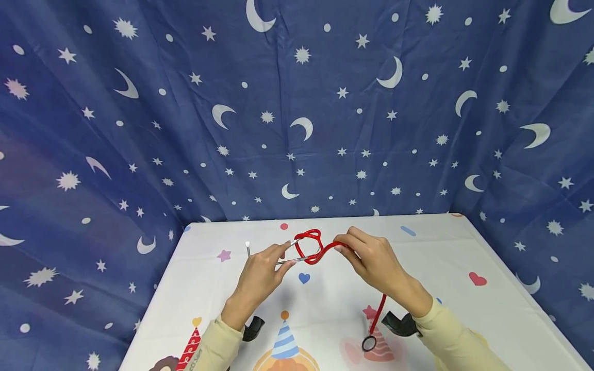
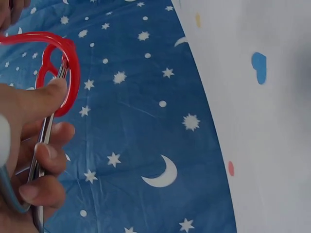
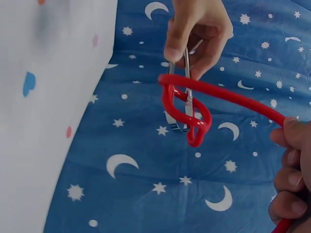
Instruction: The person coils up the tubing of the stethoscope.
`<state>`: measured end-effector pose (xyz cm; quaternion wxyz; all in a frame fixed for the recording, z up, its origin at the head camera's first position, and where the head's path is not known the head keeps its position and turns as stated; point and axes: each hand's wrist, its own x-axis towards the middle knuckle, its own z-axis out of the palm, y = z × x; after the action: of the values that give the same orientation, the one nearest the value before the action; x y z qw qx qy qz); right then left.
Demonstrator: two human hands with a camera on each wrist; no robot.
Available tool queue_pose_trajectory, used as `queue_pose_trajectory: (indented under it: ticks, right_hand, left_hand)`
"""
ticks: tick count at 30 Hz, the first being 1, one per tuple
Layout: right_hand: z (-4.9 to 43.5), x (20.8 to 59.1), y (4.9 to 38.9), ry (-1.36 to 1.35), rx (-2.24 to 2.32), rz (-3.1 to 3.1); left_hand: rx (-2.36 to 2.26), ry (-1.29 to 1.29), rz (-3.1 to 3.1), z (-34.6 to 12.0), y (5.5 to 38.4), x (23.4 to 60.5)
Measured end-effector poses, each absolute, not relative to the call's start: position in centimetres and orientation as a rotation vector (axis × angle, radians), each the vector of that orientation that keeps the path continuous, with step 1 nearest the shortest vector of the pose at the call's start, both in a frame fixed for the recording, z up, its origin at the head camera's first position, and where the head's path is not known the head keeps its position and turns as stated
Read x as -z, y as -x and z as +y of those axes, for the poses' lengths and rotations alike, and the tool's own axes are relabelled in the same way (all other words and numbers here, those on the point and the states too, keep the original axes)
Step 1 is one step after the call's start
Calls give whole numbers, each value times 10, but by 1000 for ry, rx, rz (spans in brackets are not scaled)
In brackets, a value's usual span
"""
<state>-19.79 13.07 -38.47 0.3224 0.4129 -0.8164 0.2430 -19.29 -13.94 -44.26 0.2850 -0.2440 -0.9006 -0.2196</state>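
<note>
My left hand (image 1: 262, 270) grips the metal ear tubes (image 1: 286, 261) of a stethoscope, its thumb and fingers round them. One white ear tip (image 1: 248, 244) sticks up beyond that hand. Red tubing (image 3: 233, 97) runs from the right hand to the metal tubes and loops around them in the right wrist view. Between its thumb and fingers my right hand (image 1: 378, 260) pinches the red tubing, right of the loop. From there the tubing hangs below the right hand and ends in a dark-rimmed round chest piece (image 1: 363, 344).
A white table cover (image 1: 445, 257) with printed hearts, stars and party hats lies beneath the hands. Behind the table hangs a blue curtain (image 1: 278, 154) with moons and stars. Black wrist camera mounts (image 1: 400, 324) sit below both wrists.
</note>
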Motion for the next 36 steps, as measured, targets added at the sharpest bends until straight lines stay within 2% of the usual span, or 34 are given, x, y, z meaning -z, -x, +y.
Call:
queue_pose_trajectory:
  ticks: [18,36]
  right_hand:
    - [122,360,216,-1138,-638,-1989]
    - [122,367,228,-1172,-844,-2058]
  left_hand:
    - [557,940,-2291,-124,174,424]
    - [510,1107,-2160,-115,162,414]
